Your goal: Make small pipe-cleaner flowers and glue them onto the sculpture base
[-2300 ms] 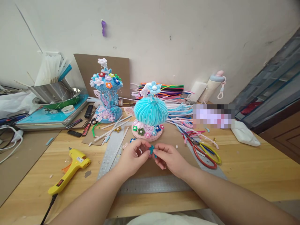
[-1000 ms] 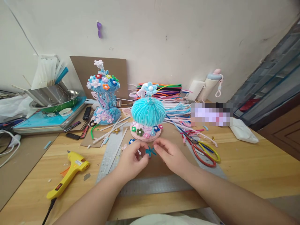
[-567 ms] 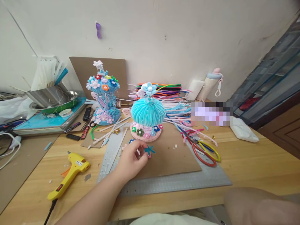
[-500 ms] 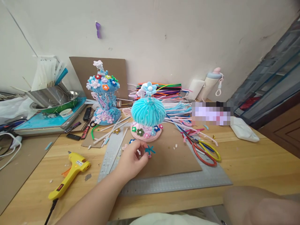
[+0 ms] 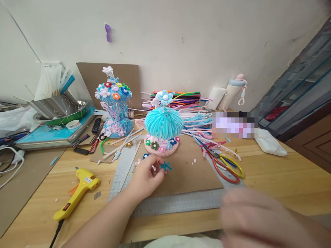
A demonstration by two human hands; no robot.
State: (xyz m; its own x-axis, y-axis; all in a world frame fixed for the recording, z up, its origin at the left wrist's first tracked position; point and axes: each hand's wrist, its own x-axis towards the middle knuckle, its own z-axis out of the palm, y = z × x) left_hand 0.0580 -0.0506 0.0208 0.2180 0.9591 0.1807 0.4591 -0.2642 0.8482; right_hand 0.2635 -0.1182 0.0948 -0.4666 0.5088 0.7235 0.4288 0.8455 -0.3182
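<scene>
My left hand (image 5: 148, 175) is closed in a pinch on a small teal pipe-cleaner piece (image 5: 167, 166), whose short loose ends stick out to the right. Small flowers, among them a dark blue flower (image 5: 146, 156), lie around its fingers on the cardboard sheet (image 5: 191, 179). Just beyond stands a craft piece with a turquoise fuzzy dome (image 5: 163, 123) on a pink base (image 5: 165, 151) set with flowers. My right hand (image 5: 248, 215), smeared by motion, is over the table's front edge at lower right; its fingers cannot be made out.
A yellow glue gun (image 5: 77, 193) lies at left. Scissors with red and yellow handles (image 5: 227, 168) rest on the right of the grey cutting mat (image 5: 178, 203). A taller flowered piece (image 5: 113, 94) stands behind, left of bundled pipe cleaners (image 5: 178, 98). A metal pot (image 5: 53, 106) is far left.
My right hand has come in from the lower right, moving left over the table's edge. My left hand has barely moved and keeps its pinch on the teal piece.
</scene>
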